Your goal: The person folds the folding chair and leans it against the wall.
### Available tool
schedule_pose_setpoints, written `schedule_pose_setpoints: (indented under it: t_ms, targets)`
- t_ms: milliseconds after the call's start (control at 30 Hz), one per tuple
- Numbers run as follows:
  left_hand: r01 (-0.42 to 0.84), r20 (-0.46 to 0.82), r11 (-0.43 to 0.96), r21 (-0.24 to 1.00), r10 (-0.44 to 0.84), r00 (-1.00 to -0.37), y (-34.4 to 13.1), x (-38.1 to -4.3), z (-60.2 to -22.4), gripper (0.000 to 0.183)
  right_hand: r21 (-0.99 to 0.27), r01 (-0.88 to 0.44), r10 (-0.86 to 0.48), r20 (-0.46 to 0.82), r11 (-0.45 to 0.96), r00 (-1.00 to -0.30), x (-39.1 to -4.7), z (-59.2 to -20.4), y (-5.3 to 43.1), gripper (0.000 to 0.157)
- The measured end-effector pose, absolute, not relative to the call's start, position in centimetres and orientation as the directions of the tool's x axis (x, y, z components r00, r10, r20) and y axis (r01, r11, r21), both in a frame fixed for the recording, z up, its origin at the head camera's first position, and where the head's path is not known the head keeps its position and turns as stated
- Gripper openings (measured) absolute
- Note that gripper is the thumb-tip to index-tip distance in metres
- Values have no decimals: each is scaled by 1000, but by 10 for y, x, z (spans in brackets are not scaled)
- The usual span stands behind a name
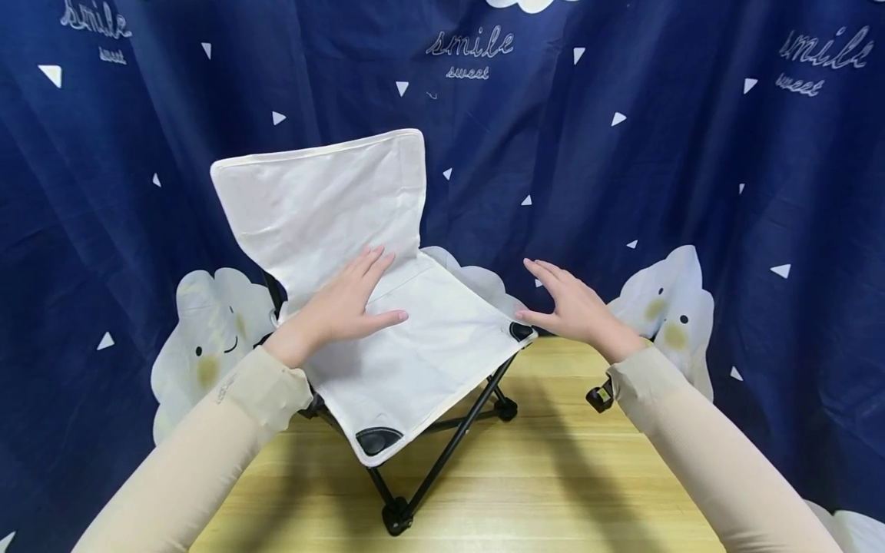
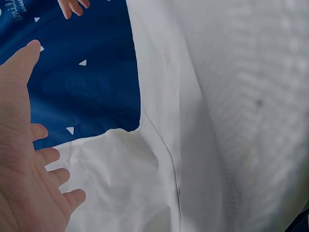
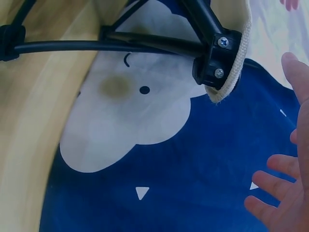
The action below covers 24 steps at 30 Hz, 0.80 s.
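A folding chair with a white fabric seat (image 1: 422,338) and backrest (image 1: 325,200) stands unfolded on black crossed legs (image 1: 449,445). My left hand (image 1: 346,303) is over the chair's left side, fingers straight and thumb apart; whether it touches the cloth I cannot tell. In the left wrist view the same hand (image 2: 29,154) holds nothing in front of the white fabric. Beyond the seat's right corner is my right hand (image 1: 570,307), fingers extended and nothing in them. The right wrist view shows this hand (image 3: 285,183) beside a screwed black corner bracket (image 3: 217,65) under the seat.
The chair stands on a light wooden surface (image 1: 553,461). Close behind and at both sides hangs a dark blue curtain (image 1: 484,130) with white triangles and smiling clouds. A small black device (image 1: 600,397) sits at my right wrist.
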<state>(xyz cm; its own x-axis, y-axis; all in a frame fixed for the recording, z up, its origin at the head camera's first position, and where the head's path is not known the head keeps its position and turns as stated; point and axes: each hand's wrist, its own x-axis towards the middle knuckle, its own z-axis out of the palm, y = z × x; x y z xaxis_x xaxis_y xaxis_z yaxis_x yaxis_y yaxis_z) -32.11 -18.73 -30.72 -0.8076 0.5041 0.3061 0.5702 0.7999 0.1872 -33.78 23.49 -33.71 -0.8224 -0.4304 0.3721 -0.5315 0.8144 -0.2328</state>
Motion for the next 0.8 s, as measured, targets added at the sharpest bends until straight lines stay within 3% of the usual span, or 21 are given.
schedule_pose_setpoints:
  t_ms: [800]
  targets:
    - [617,351,753,228,528,-774,-183,-294,-313,105,-251,-555,-430,415,793,-802,-325,-346,236,92]
